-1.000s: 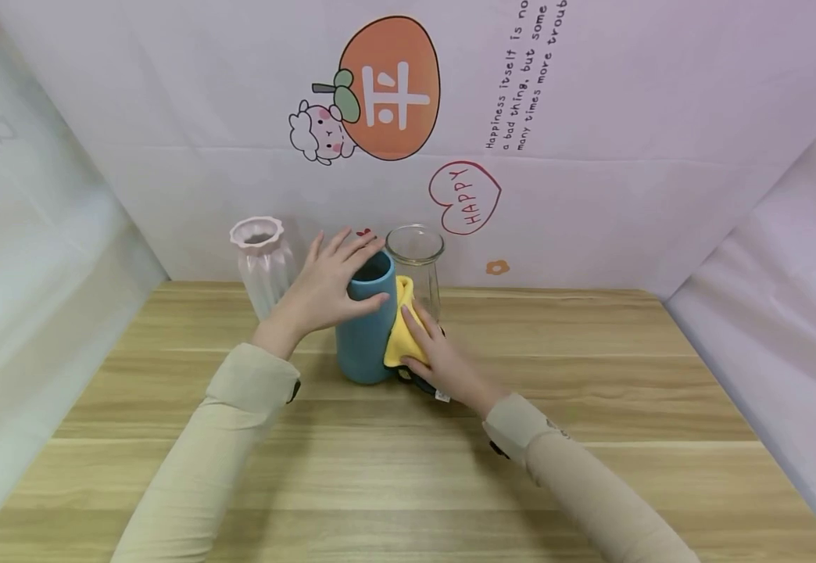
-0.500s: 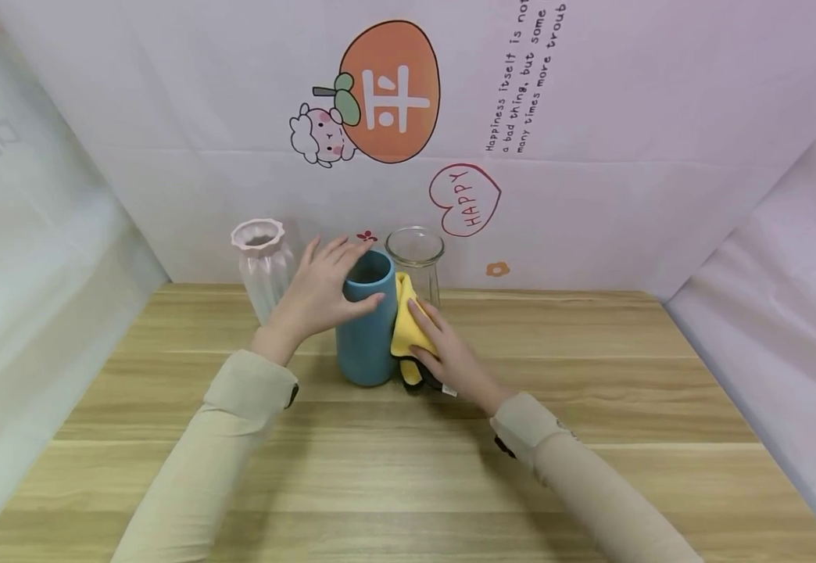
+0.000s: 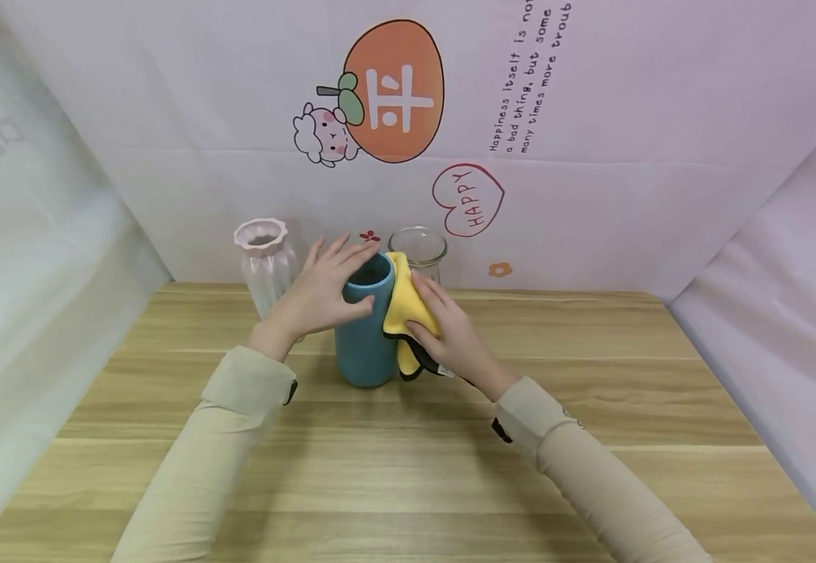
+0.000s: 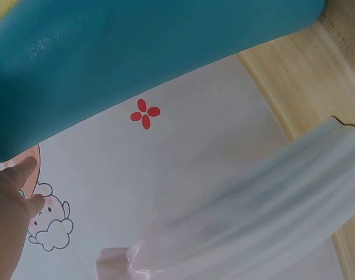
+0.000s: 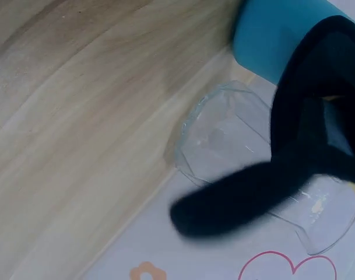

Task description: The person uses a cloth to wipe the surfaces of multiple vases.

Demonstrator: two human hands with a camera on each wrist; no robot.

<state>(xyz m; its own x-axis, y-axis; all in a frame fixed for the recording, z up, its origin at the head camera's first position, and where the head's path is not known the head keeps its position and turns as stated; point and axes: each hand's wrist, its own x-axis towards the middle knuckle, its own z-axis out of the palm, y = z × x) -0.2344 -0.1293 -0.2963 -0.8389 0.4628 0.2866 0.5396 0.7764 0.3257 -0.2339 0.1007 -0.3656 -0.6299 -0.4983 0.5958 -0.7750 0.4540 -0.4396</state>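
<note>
A tall blue vase (image 3: 364, 344) stands upright on the wooden table, its round mouth facing up. Around its upper left side, my left hand (image 3: 320, 289) holds it, thumb in front and fingers behind the rim. My right hand (image 3: 453, 336) grips a yellow cloth (image 3: 404, 305) with a dark edging and presses it against the vase's right side near the rim. In the right wrist view the cloth's dark underside (image 5: 311, 140) hangs in loose folds. Close by the left hand, a pale pink fluted vase (image 4: 241, 216) fills the lower part of the left wrist view.
Behind the cloth stands a clear glass vase (image 3: 417, 246), also seen in the right wrist view. The pale pink vase is at the left, close to the printed white backdrop (image 3: 591, 219). The wooden table (image 3: 394, 469) reaches forward to the sleeves.
The right hand has moved the yellow cloth up along the blue vase's side, from mid-height to near the rim. The left hand stays almost where it was on the vase.
</note>
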